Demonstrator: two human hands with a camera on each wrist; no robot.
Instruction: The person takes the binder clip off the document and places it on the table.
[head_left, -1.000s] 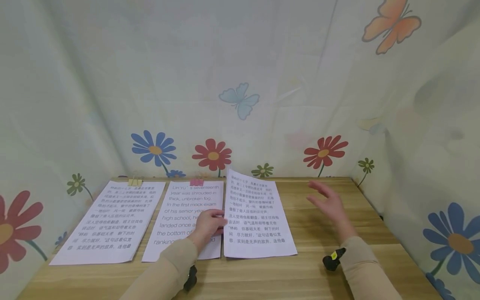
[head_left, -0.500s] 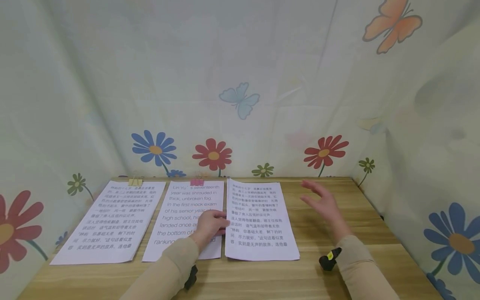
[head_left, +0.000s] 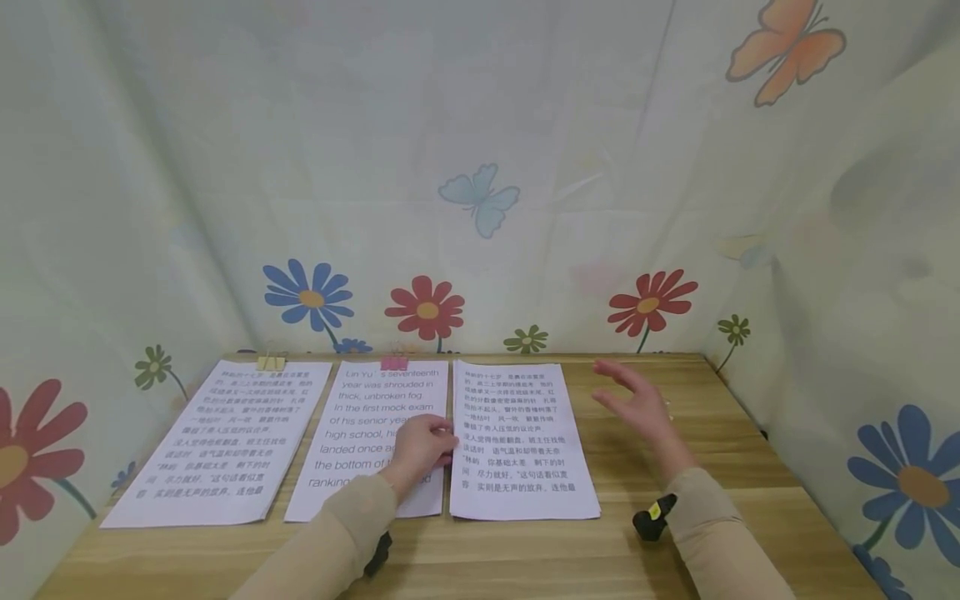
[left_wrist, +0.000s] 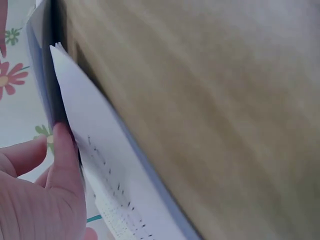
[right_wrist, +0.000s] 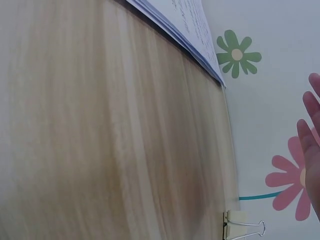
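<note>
Three stacks of printed paper lie side by side. My left hand (head_left: 422, 450) is over the middle stack (head_left: 315, 500), its fingertips touching the left edge of the right-hand stack (head_left: 517, 442). In the left wrist view, the thumb stands apart while a finger (left_wrist: 65, 150) rests against the paper edge. My right hand (head_left: 637, 404) hovers to the right of that stack with fingers spread, holding nothing. A pale yellow binder clip (right_wrist: 235, 227) with wire handles shows near the table's far edge in the right wrist view; the right hand mostly hides it in the head view.
A pale yellow binder clip (head_left: 271, 363) sits on the top of the left stack (head_left: 217, 442). A pink binder clip (head_left: 393, 364) is on the middle one. Behind the wooden table (head_left: 525, 558) hangs a floral curtain (head_left: 337, 167).
The right-hand stack's raised upper left corner has come down, and the stack now lies flat, shifted slightly right. My right hand has moved a little left. The left hand has barely moved.
</note>
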